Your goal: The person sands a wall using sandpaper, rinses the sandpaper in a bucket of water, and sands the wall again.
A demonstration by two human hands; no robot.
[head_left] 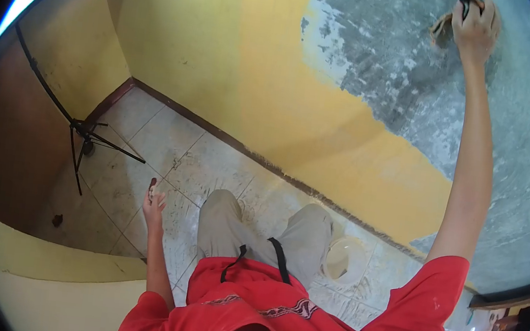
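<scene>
Brown, frayed cloth [440, 32] lies right under the fingers of your right hand [476, 36]. They bend over it and grip it, together with a dark piece [471, 5] whose shape is mostly covered, against the grey patch [401, 57] of the wall. The cloth's loose end sticks out on your thumb side, pointing leftward to the ragged edge of the yellow paint [284, 115]; the long axis of the dark piece is hard to read beneath your knuckles, so you cannot tell how it sits in the grip.

Your right arm is stretched out nearly straight, and its hand is by far the nearer one to the cloth. Your left hand [155, 204] hangs low, well apart from it, over the tiled floor [179, 146]. Its fingers are partly curled around a small reddish-brown thing [152, 183], which juts out past them, away from your body; you cannot tell how firmly they close on it.

Farther from both hands, a pale bucket [347, 260] stands on the tiles just beside your right knee, near the wall's foot, and a black stand [86, 132] spreads its legs beyond your left hand.
</scene>
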